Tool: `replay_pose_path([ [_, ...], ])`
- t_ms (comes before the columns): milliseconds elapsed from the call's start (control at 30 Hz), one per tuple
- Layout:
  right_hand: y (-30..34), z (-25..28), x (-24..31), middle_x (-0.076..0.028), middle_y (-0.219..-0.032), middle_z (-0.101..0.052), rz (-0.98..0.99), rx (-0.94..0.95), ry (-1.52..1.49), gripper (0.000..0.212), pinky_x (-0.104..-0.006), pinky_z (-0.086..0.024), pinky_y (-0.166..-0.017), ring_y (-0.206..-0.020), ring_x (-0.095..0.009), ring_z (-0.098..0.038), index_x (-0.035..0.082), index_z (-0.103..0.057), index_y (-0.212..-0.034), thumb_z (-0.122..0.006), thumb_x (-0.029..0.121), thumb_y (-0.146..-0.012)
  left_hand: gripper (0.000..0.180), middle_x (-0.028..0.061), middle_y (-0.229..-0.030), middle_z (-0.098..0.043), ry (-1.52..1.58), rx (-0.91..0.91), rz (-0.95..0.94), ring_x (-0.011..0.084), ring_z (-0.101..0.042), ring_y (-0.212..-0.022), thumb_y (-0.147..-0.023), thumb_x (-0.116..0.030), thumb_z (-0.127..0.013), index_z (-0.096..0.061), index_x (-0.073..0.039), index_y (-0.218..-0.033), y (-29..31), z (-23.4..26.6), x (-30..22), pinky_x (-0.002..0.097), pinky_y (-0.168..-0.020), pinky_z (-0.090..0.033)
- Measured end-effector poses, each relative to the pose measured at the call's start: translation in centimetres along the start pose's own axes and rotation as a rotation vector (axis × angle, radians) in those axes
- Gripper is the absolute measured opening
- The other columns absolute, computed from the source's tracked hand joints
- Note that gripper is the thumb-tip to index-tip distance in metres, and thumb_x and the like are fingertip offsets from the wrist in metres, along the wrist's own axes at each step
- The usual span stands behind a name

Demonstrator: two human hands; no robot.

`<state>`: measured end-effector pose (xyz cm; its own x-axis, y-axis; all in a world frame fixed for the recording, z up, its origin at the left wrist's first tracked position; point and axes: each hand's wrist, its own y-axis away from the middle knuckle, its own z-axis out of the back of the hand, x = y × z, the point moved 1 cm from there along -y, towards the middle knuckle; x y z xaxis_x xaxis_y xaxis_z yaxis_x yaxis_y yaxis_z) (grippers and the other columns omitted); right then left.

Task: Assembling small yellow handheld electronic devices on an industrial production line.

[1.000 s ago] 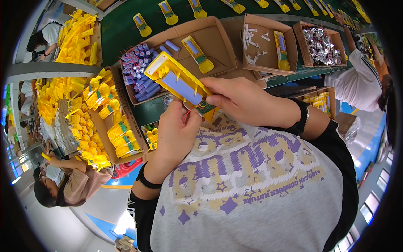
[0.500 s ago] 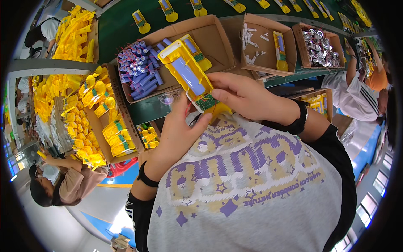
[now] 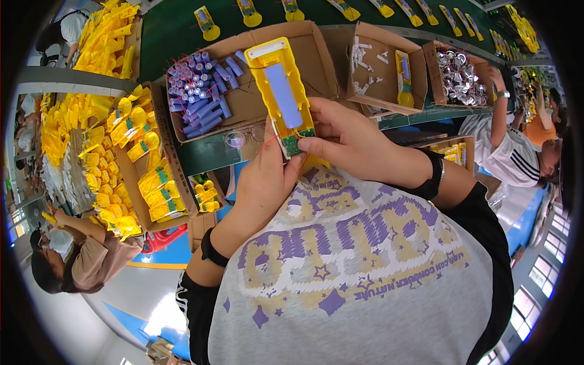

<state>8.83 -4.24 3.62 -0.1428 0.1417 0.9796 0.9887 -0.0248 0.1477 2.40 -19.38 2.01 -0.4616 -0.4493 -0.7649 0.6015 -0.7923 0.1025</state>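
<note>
Both my hands hold a yellow plastic housing in front of my chest, tilted with its far end up. A purple battery cell lies along its inside. At the near end sits a small green circuit board with thin red wires. My left hand grips the housing's lower left side, thumb by the board. My right hand closes on the lower right side, its thumb tip at the board's edge. The housing's rounded near end is partly hidden behind my fingers.
Behind are a cardboard box of purple cells, a box of white pieces with a yellow unit, and a box of silver round parts. Yellow assemblies fill a left box. Housings line the green bench. People work at both sides.
The housing has swung more upright in my hands. A second yellow unit seen beside it earlier no longer shows. The person at right now has an arm raised by the silver parts.
</note>
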Motion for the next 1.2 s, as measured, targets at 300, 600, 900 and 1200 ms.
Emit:
replay_pose_path([
  [300,-0.27,-0.48,0.54,-0.015,-0.092,-0.057,-0.02,-0.04,0.168,0.029,-0.0276,-0.046,-0.073,-0.086,-0.018,-0.058,-0.005,-0.04,-0.105,-0.053,0.006,-0.081,0.051,0.0191,-0.092,-0.056,-0.117,-0.167,-0.014,0.0349,-0.058,-0.074,-0.079,-0.021,-0.054,-0.032,-0.002,-0.121,0.03,-0.71,-0.17,0.0383,-0.059,-0.048],
  [600,-0.7,-0.25,0.22,-0.014,-0.106,-0.051,-0.075,-0.138,-0.143,0.035,-0.0278,-0.043,-0.085,-0.098,-0.017,-0.052,-0.006,-0.036,-0.11,-0.053,0.004,-0.082,0.031,0.0126,-0.071,-0.059,-0.212,-0.124,0.071,0.0299,-0.058,-0.061,-0.082,-0.023,-0.051,-0.046,-0.009,-0.109,-0.22,0.2,-0.48,0.036,-0.054,-0.045],
  [900,-0.71,-0.55,0.19,-0.015,-0.109,-0.048,-0.042,-0.147,-0.156,0.039,-0.0286,-0.042,-0.086,-0.1,-0.019,-0.051,-0.007,-0.032,-0.112,-0.054,0.004,-0.081,0.032,0.0147,-0.07,-0.058,-0.265,-0.302,-0.08,0.0306,-0.057,-0.056,-0.081,-0.019,-0.05,-0.047,-0.004,-0.11,0.08,-0.42,-0.33,0.0376,-0.049,-0.046],
  [1200,-0.57,-0.76,0.41,-0.017,-0.108,-0.048,-0.008,-0.132,-0.119,0.038,-0.0292,-0.042,-0.086,-0.101,-0.019,-0.05,-0.006,-0.031,-0.11,-0.054,0.005,-0.081,0.031,0.0125,-0.071,-0.059,-0.34,-0.414,-0.198,0.0264,-0.058,-0.052,-0.079,-0.015,-0.053,-0.049,-0.003,-0.107,0.11,-0.72,-0.25,0.0344,-0.045,-0.046],
])
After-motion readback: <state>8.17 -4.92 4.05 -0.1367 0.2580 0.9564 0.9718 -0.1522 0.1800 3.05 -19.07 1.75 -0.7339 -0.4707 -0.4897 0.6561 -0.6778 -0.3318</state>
